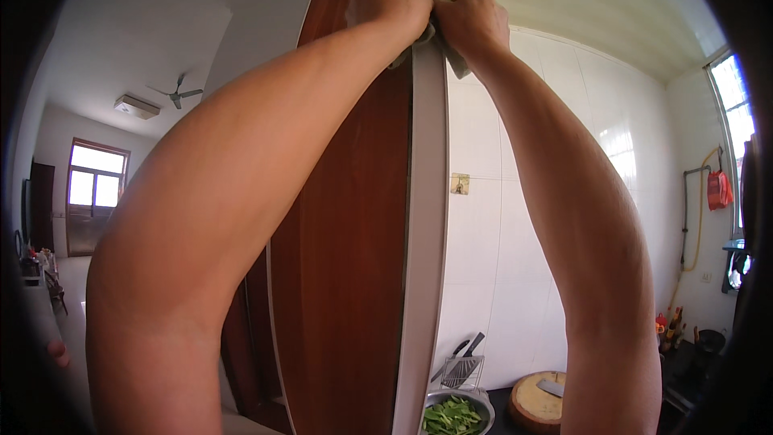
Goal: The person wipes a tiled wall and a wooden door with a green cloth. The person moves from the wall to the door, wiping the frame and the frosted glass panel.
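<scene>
Both arms reach up to the top of a pale door frame post (427, 193) beside a reddish-brown wood panel (356, 205). My left hand (389, 6) is closed on a green cloth (457, 60) at the post's left side. My right hand (477, 18) grips the same cloth at the right side, close to the left one. The cloth wraps around the post's edge, and its ends hang below both hands. The fingers are mostly hidden behind the backs of the hands.
Low right, a metal bowl of green leaves (453, 417), a knife rack (462, 371) and a round chopping board (534, 396) bearing a cleaver (551, 388) stand by the tiled wall (471, 241). A ceiling fan (176, 95) hangs in the room at left.
</scene>
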The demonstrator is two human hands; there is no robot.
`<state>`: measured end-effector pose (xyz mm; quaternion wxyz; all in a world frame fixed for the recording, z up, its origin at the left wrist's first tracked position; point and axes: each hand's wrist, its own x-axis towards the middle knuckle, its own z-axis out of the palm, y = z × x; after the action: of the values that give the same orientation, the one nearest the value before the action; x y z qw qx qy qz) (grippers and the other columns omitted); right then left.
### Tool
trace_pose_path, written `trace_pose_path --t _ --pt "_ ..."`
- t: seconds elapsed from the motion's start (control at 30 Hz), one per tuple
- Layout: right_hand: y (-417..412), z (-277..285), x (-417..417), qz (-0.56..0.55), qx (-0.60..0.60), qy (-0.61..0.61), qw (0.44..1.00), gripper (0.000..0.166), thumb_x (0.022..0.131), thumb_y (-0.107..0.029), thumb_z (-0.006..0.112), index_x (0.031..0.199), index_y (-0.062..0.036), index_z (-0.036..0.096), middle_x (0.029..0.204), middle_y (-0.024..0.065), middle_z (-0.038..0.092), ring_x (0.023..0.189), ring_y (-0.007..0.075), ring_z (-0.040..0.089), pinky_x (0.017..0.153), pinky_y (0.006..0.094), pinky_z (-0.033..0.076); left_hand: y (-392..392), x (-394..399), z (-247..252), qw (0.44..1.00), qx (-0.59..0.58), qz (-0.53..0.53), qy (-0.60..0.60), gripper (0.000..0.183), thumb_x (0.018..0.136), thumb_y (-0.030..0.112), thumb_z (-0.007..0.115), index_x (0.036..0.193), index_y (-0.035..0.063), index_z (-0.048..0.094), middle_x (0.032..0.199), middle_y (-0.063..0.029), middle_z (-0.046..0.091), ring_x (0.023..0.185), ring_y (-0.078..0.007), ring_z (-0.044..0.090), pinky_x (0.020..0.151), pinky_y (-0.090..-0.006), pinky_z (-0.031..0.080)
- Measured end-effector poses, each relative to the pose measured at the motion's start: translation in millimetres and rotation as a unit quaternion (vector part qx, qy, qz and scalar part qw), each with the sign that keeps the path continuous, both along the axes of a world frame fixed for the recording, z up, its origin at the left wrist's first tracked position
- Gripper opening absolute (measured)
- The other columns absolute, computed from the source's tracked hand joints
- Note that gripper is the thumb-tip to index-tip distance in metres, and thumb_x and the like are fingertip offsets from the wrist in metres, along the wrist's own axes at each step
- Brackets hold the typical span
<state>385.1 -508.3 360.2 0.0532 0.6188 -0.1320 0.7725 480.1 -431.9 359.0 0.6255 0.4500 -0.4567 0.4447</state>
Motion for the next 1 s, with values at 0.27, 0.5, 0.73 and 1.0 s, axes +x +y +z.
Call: trace_pose_path --t 0.27,0.5,0.73,1.0 --pt "3.7 49.5 6.8 -0.079 -0.067 -0.004 0.995 0.031 0.091 -0.027 0.064 0.091 0.0023 0.074 0.098 0.0285 0.073 0.094 0.0440 0.072 0.081 0.0491 0.058 20.9 -18.4 34.3 0.998 -0.019 -0.012 0.065 0.034 0.084 0.028 0.072 0.100 -0.0024 0.077 0.109 -0.0249 0.076 0.105 -0.0361 0.074 0.088 -0.0453 0.059" --pt "-13.4 -31.0 -2.7 -0.163 -0.112 0.036 0.980 0.033 0.089 -0.031 0.065 0.095 -0.0002 0.075 0.100 0.0279 0.073 0.098 0.0457 0.070 0.085 0.0495 0.057 23.1 -11.5 -66.2 0.994 0.057 -0.090 0.019 0.032 0.085 0.031 0.074 0.094 0.0006 0.078 0.104 -0.0214 0.077 0.094 -0.0319 0.076 0.078 -0.0459 0.059" --pt "-3.2 -180.5 -5.1 -0.062 -0.148 0.009 0.987 0.021 0.088 -0.016 0.060 0.080 0.0014 0.069 0.085 0.0274 0.070 0.082 0.0475 0.068 0.077 0.0528 0.055 -12.8 25.1 -181.7 0.984 -0.054 -0.137 -0.097 0.027 0.077 0.024 0.079 0.088 -0.0006 0.076 0.073 -0.0180 0.073 0.069 -0.0269 0.074 0.066 -0.0370 0.056" --pt "-9.7 -436.8 -16.6 0.033 -0.110 0.128 0.985 0.016 0.079 -0.004 0.077 0.092 -0.0045 0.067 0.081 0.0139 0.061 0.067 0.0336 0.060 0.057 0.0420 0.051 -4.9 19.8 -452.7 0.993 -0.006 -0.077 -0.086 0.026 0.075 0.003 0.085 0.092 0.0027 0.066 0.085 -0.0138 0.070 0.072 -0.0294 0.070 0.061 -0.0370 0.055"
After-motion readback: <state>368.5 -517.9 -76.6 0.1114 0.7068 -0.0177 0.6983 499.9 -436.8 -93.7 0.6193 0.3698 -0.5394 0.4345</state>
